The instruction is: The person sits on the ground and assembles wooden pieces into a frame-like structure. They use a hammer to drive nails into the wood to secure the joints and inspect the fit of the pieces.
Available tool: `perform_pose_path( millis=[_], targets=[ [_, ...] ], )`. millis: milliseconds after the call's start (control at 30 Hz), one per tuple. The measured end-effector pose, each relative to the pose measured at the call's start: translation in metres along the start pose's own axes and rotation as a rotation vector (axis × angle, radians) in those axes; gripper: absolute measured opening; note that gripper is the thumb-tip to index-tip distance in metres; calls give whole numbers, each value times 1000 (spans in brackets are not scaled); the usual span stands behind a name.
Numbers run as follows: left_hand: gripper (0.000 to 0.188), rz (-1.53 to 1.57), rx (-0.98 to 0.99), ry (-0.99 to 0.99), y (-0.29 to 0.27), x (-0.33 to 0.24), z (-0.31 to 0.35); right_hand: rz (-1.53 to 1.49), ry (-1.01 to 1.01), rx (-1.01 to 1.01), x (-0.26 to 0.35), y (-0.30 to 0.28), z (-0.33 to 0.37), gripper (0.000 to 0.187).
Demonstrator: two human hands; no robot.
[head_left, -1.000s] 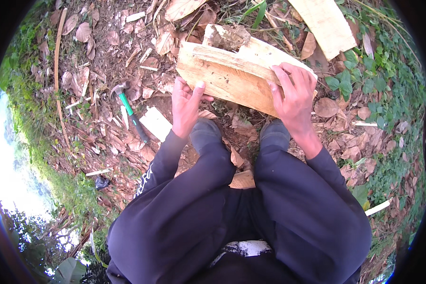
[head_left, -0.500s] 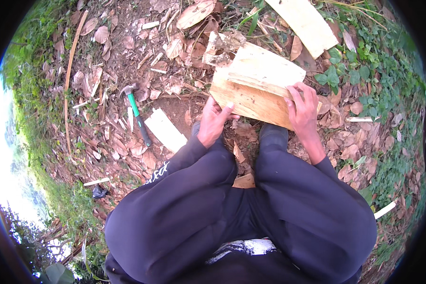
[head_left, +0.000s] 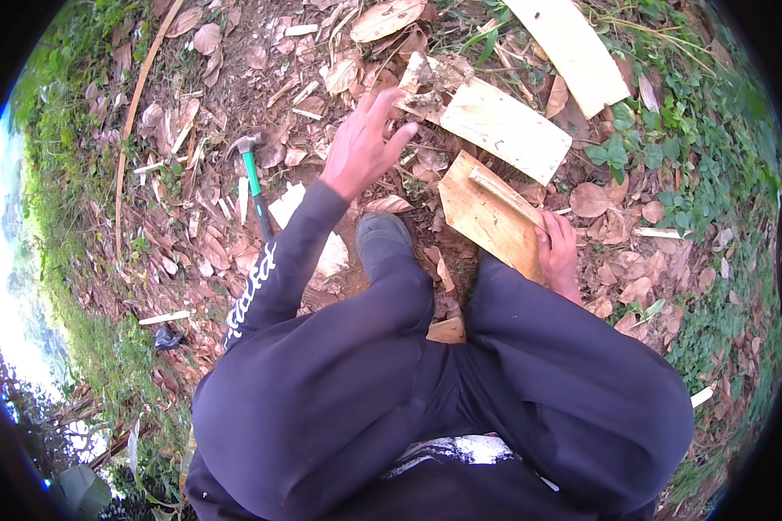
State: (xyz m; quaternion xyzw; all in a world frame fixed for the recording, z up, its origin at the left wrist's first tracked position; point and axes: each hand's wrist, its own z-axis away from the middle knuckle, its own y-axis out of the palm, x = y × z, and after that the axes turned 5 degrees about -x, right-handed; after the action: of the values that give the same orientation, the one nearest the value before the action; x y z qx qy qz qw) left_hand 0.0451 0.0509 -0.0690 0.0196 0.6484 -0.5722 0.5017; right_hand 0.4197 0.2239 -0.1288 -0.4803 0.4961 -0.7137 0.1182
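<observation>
Filling the near part of the view, dark trousers (head_left: 313, 391) bend at two knees set apart, with a small piece of wood (head_left: 447, 330) showing between them and a dark shoe (head_left: 382, 239) visible past the left knee. Just beyond the right knee, the right hand (head_left: 560, 252) is clamped on the right end of a brown board (head_left: 487, 226), which slants away toward the upper left and hides the right foot; a narrow strip of wood (head_left: 508, 195) runs along its upper face, one end close to the fingers. Over on the left, a dark sleeve (head_left: 295, 236) with white lettering crosses in front of a pale slab (head_left: 332, 256), and a hammer (head_left: 252, 174) with a green and black handle lies near it, head away from the body. Farther out, the left hand (head_left: 365, 148) is well apart from the right one, empty, thumb and fingers spread; its fingertips come close to a rough chunk of wood (head_left: 441, 74), though whether they touch cannot be told. Beside that chunk, past the brown board, a pale board (head_left: 506, 130) lies on the leaf-strewn ground (head_left: 222, 252), and beyond it another pale board (head_left: 573, 52) runs out at the upper edge, with green plants (head_left: 643, 148) to its right
</observation>
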Motion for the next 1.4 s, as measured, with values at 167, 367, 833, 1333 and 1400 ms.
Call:
perform_pose_path(
  millis=[167, 367, 833, 1333, 1400],
  targets=[
    [34, -417, -1, 437, 10, 9, -66, 1, -69, 65, 12, -8, -16, 35],
    [17, -127, -175, 224, -42, 26, -98, -9, -47, 57, 17, -12, -14, 36],
    [19, -17, -330, -153, -56, 72, -35, 2, -92, 70, 23, -22, -15, 41],
    [14, -365, -77, 228, 64, 55, 12, -33, -96, 82, 28, -30, -17, 42],
    [21, -316, -39, 210, 57, 52, 13, -51, -65, 102, 27, -32, -16, 40]
  ],
)
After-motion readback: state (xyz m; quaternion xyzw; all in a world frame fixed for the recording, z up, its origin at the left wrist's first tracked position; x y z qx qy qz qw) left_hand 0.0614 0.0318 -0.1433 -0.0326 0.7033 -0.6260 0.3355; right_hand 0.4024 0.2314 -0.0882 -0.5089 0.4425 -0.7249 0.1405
